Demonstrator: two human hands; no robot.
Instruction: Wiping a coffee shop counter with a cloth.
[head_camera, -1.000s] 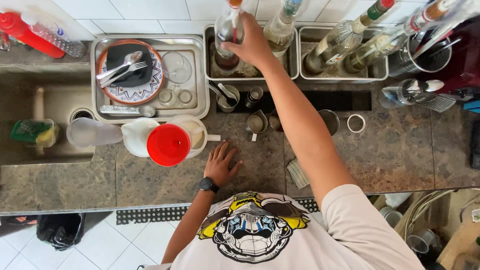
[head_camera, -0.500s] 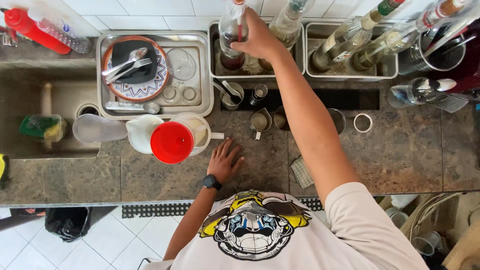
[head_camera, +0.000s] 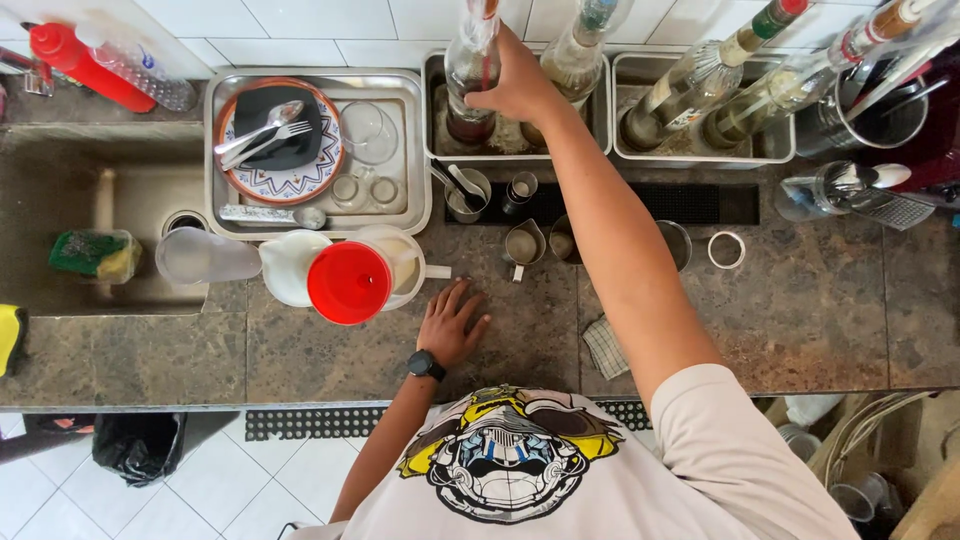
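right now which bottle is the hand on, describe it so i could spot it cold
Start at the steel tray against the white tiled wall, just right of the dish rack. The bottle stands at that tray's left end, with the right hand wrapped around it. Unlike the greenish bottle beside it, it is clear glass with dark red liquid in the bottom.

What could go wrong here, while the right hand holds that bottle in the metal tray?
The right hand grips a tall glass bottle beside a second bottle, so they might knock together. The outstretched arm passes over small metal cups and could tip them. The left hand rests flat near the red funnel.
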